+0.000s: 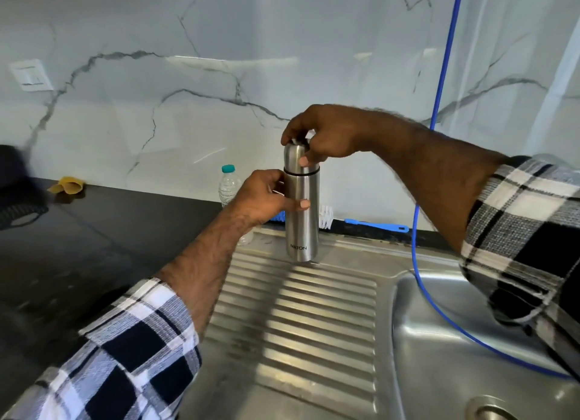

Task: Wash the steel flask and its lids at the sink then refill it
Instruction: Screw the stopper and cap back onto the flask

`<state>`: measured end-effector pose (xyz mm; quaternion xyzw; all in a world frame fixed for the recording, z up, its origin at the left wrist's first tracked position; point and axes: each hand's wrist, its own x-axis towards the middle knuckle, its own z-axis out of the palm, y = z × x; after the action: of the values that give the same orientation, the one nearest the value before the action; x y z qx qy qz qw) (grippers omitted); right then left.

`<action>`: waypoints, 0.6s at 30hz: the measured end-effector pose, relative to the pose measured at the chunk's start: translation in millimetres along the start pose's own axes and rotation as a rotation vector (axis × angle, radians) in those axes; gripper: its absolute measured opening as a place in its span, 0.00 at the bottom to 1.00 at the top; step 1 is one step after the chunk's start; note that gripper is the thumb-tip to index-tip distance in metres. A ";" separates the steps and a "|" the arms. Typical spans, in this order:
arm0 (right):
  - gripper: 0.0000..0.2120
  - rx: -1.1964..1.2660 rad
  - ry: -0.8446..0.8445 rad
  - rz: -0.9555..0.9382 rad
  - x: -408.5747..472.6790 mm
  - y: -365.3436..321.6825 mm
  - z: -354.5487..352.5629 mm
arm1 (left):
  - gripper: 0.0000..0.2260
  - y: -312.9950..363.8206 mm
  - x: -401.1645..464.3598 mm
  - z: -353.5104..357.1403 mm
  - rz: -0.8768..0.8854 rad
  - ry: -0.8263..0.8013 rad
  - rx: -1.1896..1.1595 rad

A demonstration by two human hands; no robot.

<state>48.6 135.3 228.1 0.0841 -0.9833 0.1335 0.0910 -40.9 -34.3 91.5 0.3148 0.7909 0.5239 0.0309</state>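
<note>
Left hand (pixel 266 197) wraps the steel flask (pixel 301 219) mid-body, thumb across the front, fingers behind: that's the anchor against twist. Right hand (pixel 317 137) comes over the top, fingertips curled round the outer lid (pixel 296 157), thumb on its front face, set up to turn it. Flask stands upright below both hands, base on the ribbed drainboard (pixel 298 319), so the steel takes the load. Sink basin (pixel 439 310) sits just right of the right forearm, blue hose (pixel 439 84) hanging into it. Plastic bottle (pixel 228 184) is behind the left hand; bottle brush (pixel 361 222) beyond the flask on the counter (pixel 110 231). Likely step: lid coming off, washing not started.
</note>
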 end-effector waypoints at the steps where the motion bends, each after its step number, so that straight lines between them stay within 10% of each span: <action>1: 0.21 -0.007 -0.015 0.001 -4.8 -4.4 -1.0 | 0.31 2.3 -8.0 -1.1 -0.003 -0.008 0.005; 18: 0.26 -0.096 0.037 0.016 4.8 -1.2 19.5 | 0.22 2.4 3.6 5.3 -0.062 0.036 0.182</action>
<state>41.2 128.1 210.8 0.0691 -0.9874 0.0885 0.1119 -40.7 -27.5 92.1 0.2821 0.8450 0.4544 0.0040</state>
